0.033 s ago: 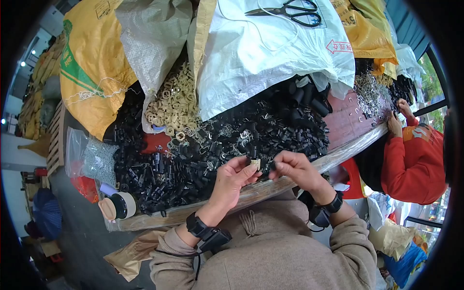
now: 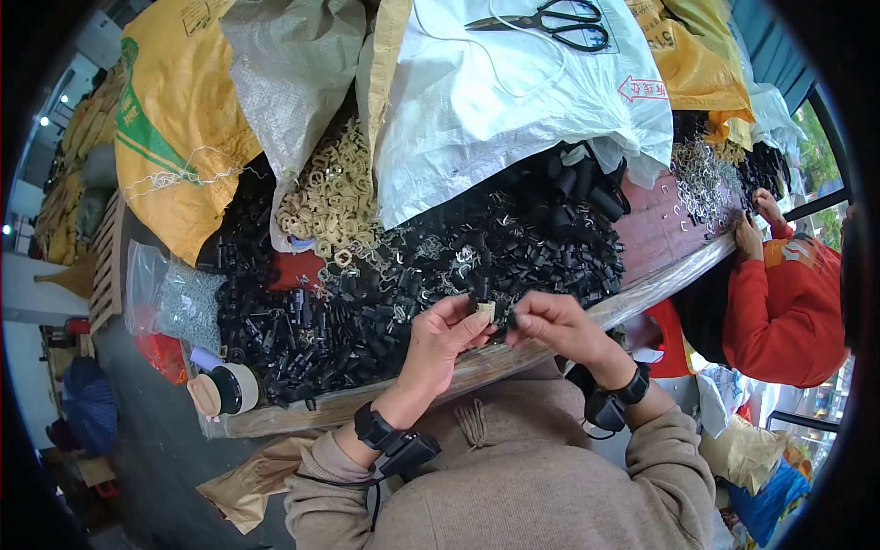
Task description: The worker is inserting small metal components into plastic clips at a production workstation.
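- Small cream-and-black fitting (image 2: 486, 310), held above the near edge of the bench, its cream part outward and its dark part partly hidden by fingers.
- The left hand (image 2: 442, 339) has thumb and fingers clamped on that fitting.
- The right hand (image 2: 561, 325), just beside it, has thumb and forefinger pinched together on a small dark piece (image 2: 513, 321); I can't make out its shape from here. The two hands stand slightly apart.
- Each wrist wears a black strapped device, the left one (image 2: 408, 452) trailing a cable into view, below beige knitted sleeves.
- Under and past the hands runs the bench edge (image 2: 302, 422), wrapped in shiny clear film.
- Beyond it spreads a heap of black parts (image 2: 321, 344), mixed with little pale metal clips.
- Over at the left corner, a squat black-and-cream container (image 2: 243, 389) lies near a clear bag of greyish bits (image 2: 188, 307).
- Farther back, beige rings (image 2: 321, 197) spill from a sack beside a big white sack (image 2: 477, 119), with black-handled scissors (image 2: 536, 20) on top.
- Off to the right, a co-worker in a red top (image 2: 788, 312) reaches toward metal hooks (image 2: 706, 188).
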